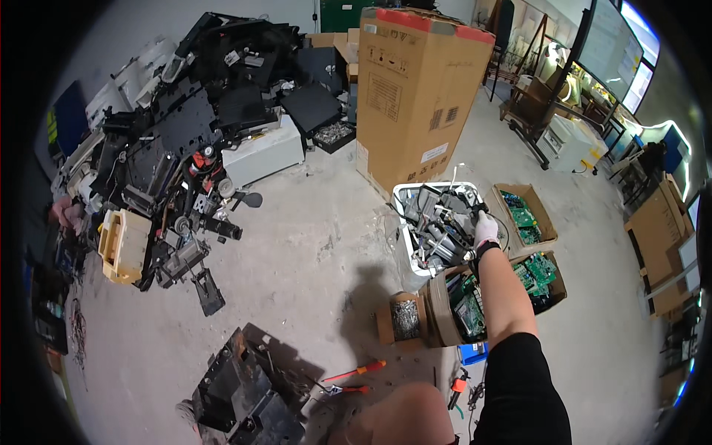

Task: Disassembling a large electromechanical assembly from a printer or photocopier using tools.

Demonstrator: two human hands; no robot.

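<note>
My right hand (486,228), in a pale glove, reaches over the far right side of a white bin (404,241). Its fingers are closed around a small black part (478,211), mostly covered by the hand. Grey and black motors, cables and metal parts (441,230) fill the bin in a heap. Below my forearm stands a cardboard box (439,315) with green circuit boards (469,308) in it. My left hand is out of view. A bare knee (408,419) shows at the lower edge, beside a black machine frame (241,393).
A tall carton (415,89) stands behind the bin. Another box of circuit boards (523,215) sits to the right, and a small box of screws (406,319) nearer. A red-handled screwdriver (363,371) and a cordless tool (457,389) lie nearby. Dismantled machines (185,141) pile up left.
</note>
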